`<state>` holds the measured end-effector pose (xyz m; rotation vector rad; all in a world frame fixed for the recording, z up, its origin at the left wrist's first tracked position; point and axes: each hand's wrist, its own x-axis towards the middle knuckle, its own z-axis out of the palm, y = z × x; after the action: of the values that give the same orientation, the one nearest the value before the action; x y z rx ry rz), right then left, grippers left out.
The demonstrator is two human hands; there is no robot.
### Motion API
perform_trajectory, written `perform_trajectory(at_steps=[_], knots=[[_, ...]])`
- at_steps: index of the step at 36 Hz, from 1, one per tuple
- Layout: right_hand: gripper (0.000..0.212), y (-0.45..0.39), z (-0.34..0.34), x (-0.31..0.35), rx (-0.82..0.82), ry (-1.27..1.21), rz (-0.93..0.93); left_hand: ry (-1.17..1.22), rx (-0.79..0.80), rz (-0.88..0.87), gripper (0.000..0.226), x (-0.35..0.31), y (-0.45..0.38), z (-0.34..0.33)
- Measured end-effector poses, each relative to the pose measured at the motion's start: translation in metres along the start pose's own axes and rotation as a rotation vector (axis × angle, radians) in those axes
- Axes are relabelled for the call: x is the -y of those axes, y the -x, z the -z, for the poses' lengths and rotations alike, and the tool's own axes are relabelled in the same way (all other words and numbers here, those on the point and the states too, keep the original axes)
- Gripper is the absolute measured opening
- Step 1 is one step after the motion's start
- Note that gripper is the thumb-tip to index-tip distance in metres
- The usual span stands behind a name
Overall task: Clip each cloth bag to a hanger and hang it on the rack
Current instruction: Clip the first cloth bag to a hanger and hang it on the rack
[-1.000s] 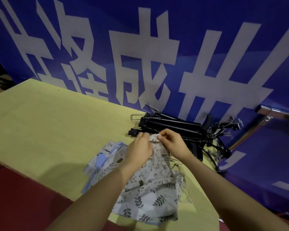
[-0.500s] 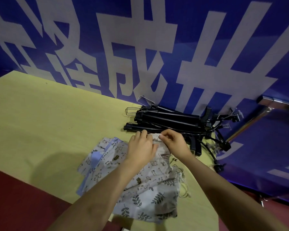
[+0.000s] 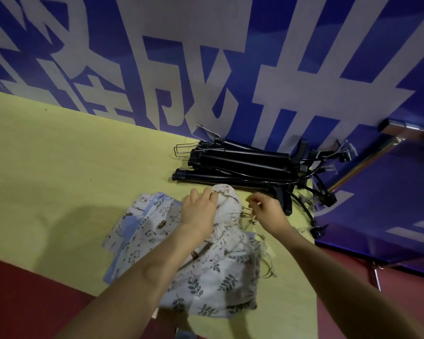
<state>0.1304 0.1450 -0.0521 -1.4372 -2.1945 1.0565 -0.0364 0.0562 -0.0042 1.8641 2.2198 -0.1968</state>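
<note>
Early stage, nothing visibly hung yet: left hand (image 3: 201, 211) presses the bunched neck of the top cloth bag (image 3: 220, 260), right hand (image 3: 267, 211) pinches a wire clip just beside it, more printed bags under the forearms, black hangers (image 3: 242, 165) piled just beyond on the surface (image 3: 59, 167).

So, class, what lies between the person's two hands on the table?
In the head view, the bunched top of a leaf-print cloth bag sits between the left hand and the right hand; the left hand rests on it.
</note>
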Motion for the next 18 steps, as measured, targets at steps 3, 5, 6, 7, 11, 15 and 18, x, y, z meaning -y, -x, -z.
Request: perform_trajectory(at_steps=[3,5,6,7,11,15,18], knots=[[0.026,0.007,-0.006,-0.025,0.059,0.246,-0.016,0.05,0.0,-0.035,0.074,0.003,-0.003,-0.005],[0.032,0.013,-0.01,-0.035,0.097,0.34,-0.045,0.092,0.001,-0.051,0.074,0.002,-0.004,-0.008],[0.033,0.015,-0.011,-0.039,0.106,0.364,-0.056,0.112,0.001,-0.051,0.074,0.001,-0.004,-0.008],[0.033,0.016,-0.012,-0.042,0.11,0.376,-0.06,0.129,-0.003,-0.05,0.073,0.001,-0.004,-0.009],[0.028,0.013,-0.017,-0.051,0.113,0.405,-0.082,0.181,-0.028,-0.057,0.067,-0.001,-0.007,-0.01],[0.017,0.008,-0.02,-0.054,0.084,0.346,-0.08,0.157,-0.105,-0.063,0.06,-0.001,-0.01,-0.009],[0.017,0.01,-0.021,-0.058,0.117,0.387,-0.079,0.11,-0.106,-0.106,0.056,0.001,-0.011,-0.007]])
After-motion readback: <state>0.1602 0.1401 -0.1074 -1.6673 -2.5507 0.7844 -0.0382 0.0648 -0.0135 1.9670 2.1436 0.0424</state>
